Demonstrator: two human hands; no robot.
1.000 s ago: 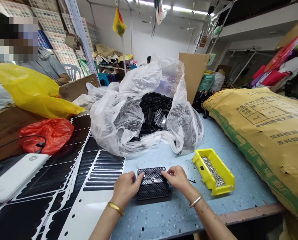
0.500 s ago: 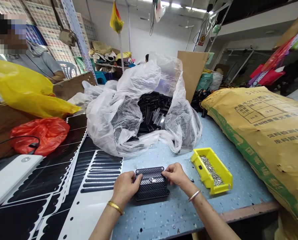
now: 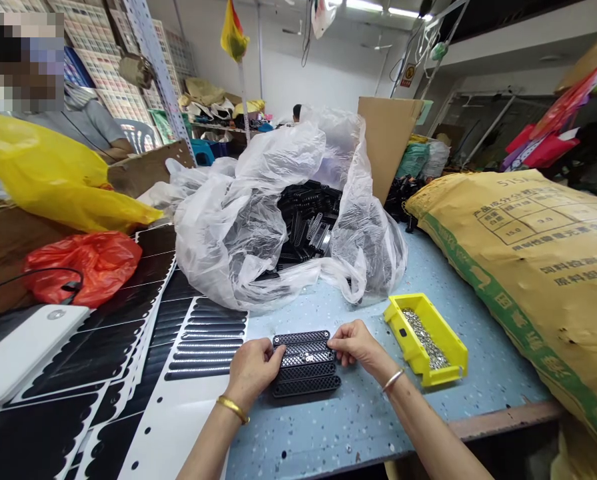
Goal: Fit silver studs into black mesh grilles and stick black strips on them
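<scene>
As I read the head feed, the work point lies at the near edge of the blue speckled table (image 3: 378,427), in front of the wearer. A black grille (image 3: 305,381) rests flat there, formed of parallel slotted bars, with a small silver fitting (image 3: 308,358) at its middle; I cannot tell whether it is one piece or several.

Grip state: the left hand (image 3: 252,371) curves over the grille's left end, and the right hand (image 3: 355,345) lies over its right end, fingers together and tips on the upper bars. Both hands are in contact, set apart across the grille. I cannot tell from this view whether either is pinching firmly.

Surroundings, right side: a yellow bin (image 3: 409,347) of silver screws (image 3: 425,339) stands just beyond the right hand, and a large tan sack (image 3: 538,280) lies along the table's right side.

Surroundings, ahead: a clear plastic bag (image 3: 228,240) lies open, holding a heap of black parts (image 3: 305,220).

Surroundings, left side: black-and-white slotted sheets (image 3: 203,347) lie beside the left hand. Beyond them are a red bag (image 3: 81,267) and a yellow bag (image 3: 43,173)
</scene>
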